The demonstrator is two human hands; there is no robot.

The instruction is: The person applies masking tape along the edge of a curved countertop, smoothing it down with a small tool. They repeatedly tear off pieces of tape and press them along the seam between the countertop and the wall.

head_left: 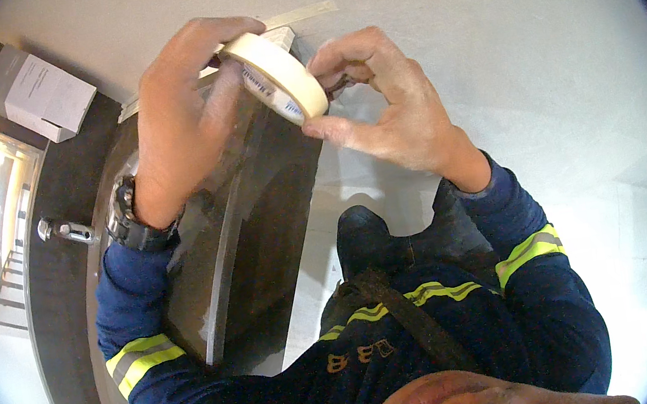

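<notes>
Held up between two bare, dusty hands in front of a pale wall (498,40): a roll of masking tape (283,67), cream-coloured, tilted with its upper end to the left and its lower end to the right, with a white, printed inner core. Gripped at the upper left by the left hand (182,110), with index finger reaching over the top rim and thumb along the near side; remaining fingers mostly hidden behind. Touched at the lower end by the thumb of the right hand (388,103), with index finger bent against the outer face in a loose, rounded pinch; cannot tell how firmly. Just behind the roll, running along the wall, a cream tape strip (304,13). Below the hands, a dark slab (278,196) with a lighter edge. On the left wrist, a chunky black wristwatch (138,222). On both arms, navy sleeves (536,202) with yellow-and-grey reflective bands. Across the chest, a dark diagonal strap (413,322). Farther left, a chrome tap (66,230) and, above it, a grey-and-white box (40,96). At lower centre, dark trousers (403,250).
</notes>
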